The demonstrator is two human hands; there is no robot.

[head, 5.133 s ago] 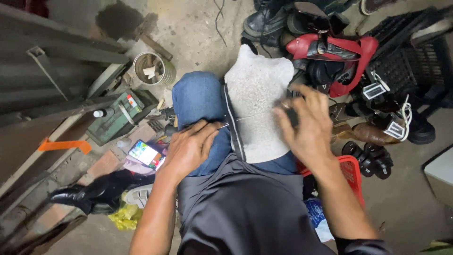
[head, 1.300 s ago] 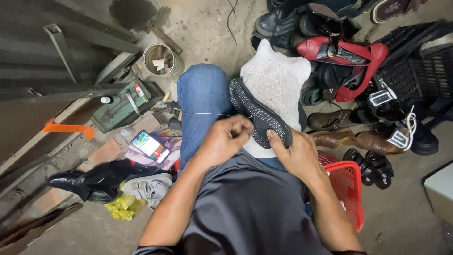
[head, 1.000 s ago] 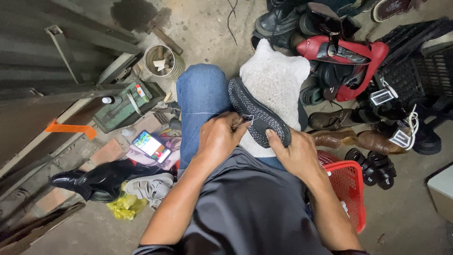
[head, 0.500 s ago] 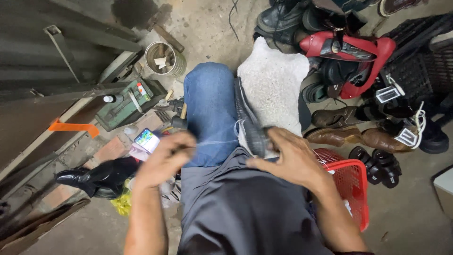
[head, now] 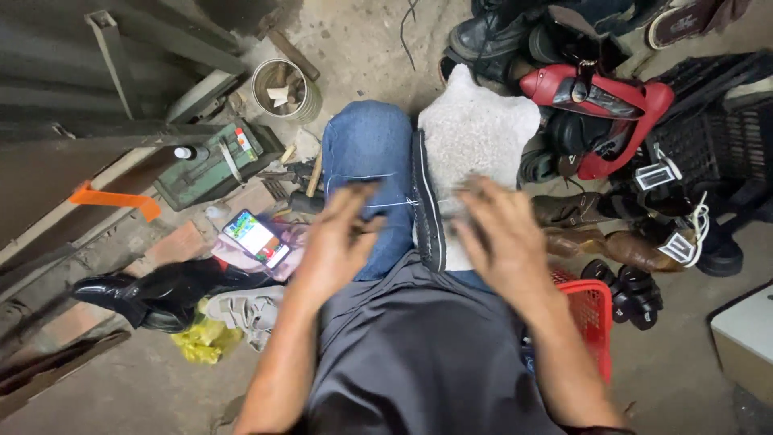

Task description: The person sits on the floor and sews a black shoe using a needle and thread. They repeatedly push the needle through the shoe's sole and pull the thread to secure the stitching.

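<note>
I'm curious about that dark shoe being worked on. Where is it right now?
In the head view, the dark shoe lies on edge on the person's lap, between the blue-jeaned knee and the grey fleecy cloth, between both hands.

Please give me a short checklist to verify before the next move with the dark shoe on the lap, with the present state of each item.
1. Dark shoe lies on the lap between the knees, on its side: ok.
2. Grey cloth covers the right knee beside the shoe: ok.
3. Left hand holds something: cannot tell, blurred.
4. Right hand grips the shoe: cannot tell, blurred; it hovers over it.
5. Hammer lies beside the left knee: ok.
</note>
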